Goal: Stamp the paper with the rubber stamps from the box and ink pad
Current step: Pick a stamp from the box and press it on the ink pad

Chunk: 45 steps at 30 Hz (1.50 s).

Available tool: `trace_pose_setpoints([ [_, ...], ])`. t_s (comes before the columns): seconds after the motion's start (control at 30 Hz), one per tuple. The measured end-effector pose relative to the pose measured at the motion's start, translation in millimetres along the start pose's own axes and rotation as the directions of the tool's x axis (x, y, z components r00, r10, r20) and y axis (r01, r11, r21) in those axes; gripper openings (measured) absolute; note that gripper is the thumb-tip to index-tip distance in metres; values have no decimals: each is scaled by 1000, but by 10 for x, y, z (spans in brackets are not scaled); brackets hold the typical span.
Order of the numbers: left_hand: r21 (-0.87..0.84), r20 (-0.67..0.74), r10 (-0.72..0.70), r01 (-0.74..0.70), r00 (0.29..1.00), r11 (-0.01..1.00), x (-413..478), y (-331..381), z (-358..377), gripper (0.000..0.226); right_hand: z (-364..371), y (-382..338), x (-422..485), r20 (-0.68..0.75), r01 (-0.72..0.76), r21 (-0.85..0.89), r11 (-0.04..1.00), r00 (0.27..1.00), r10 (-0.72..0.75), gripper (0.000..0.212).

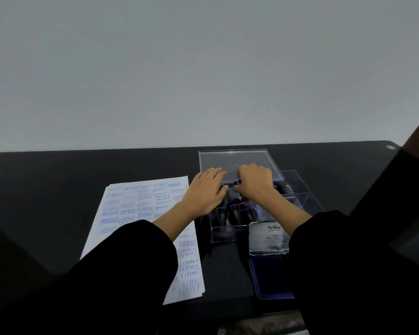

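Observation:
A white paper (131,209) covered in blue stamped words lies left of centre on the black table. To its right stands a clear plastic box (300,199) with several black rubber stamps (235,213) upright inside. Both hands are over the box. My right hand (254,182) curls around the top of one rubber stamp (237,182) in the back row. Beside it, my left hand (203,192) rests flat on the box's left part, its thumb close to that stamp. The open blue ink pad (266,279) lies in front of the box, partly hidden by my right sleeve.
The box's clear lid (235,158) lies behind the box near the table's far edge. The ink pad's hinged lid (269,238) stands up against the box's front. A grey wall rises behind the black table (58,180). Something dark crosses the right edge.

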State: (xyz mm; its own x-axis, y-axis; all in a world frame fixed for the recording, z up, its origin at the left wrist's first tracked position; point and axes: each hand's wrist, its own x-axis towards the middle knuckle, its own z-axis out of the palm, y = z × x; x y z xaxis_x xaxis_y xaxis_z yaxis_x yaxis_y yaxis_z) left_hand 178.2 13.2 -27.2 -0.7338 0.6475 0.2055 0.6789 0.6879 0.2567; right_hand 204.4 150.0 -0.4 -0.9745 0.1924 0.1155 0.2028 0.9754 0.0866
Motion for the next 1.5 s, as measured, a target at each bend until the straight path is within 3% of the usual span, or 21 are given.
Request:
trace_pose_setpoints([
  [0.13,2,-37,5,-5,999,1000,-123,80,-220,47,-266,57,-217,-190,-26,165,986,980,58,26],
  [0.27,5,-42,22,-22,999,1000,-347,240,-422,46,-550,117,-608,-292,-34,204,978,952,94,27],
  [0.67,-119,-48,30,-36,998,992,-1253,899,-392,34,-404,169,-1848,-246,-96,283,954,955,169,28],
  [0.8,-178,-61,15,-25,998,984,-1494,1021,-192,37,-221,166,-2073,-196,-115,299,947,964,179,28],
  [0.97,-170,34,-23,28,999,985,-1690,998,52,57,-83,159,-2204,-147,-142,318,938,969,196,27],
  [1.2,-147,92,-4,17,996,989,-1697,943,215,68,160,143,-2213,-225,3,195,981,973,42,16],
  [1.43,-103,35,-2,6,999,995,-1571,900,412,53,309,73,-2190,-404,-42,188,981,907,116,9],
  [1.5,-86,40,-1,4,999,996,-1549,894,465,52,319,56,-2173,-450,-74,160,984,882,139,23],
])
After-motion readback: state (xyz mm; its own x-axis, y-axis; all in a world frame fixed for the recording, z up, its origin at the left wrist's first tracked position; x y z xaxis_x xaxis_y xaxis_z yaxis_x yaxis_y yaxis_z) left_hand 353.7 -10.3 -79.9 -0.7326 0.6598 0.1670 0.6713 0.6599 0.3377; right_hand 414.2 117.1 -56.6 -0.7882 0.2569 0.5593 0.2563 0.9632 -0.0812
